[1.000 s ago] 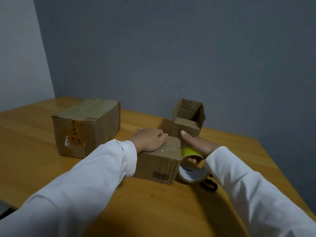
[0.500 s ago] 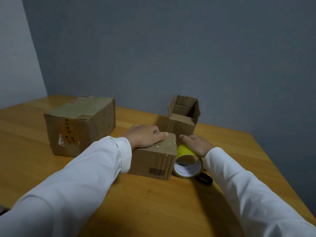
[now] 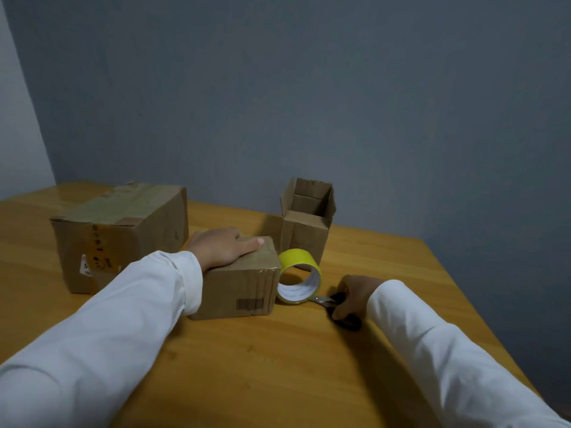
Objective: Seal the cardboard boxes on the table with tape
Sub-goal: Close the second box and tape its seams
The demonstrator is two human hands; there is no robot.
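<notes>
A wooden table [image 3: 247, 366] with a warm orange-brown top carries everything here, and its far edge meets a grey wall. At the back left a large closed cardboard box [image 3: 123, 236] stands on it, with tape across its top and a label on the near side. Nearer the middle sits a smaller closed box [image 3: 241, 288], a barcode on its front. Just beside its right end a roll of yellow tape [image 3: 298, 274] stands on edge. Behind the roll stands a small box with its flaps up [image 3: 306, 227]. Right of the roll, dark-handled scissors [image 3: 336, 304] lie on the wood.
</notes>
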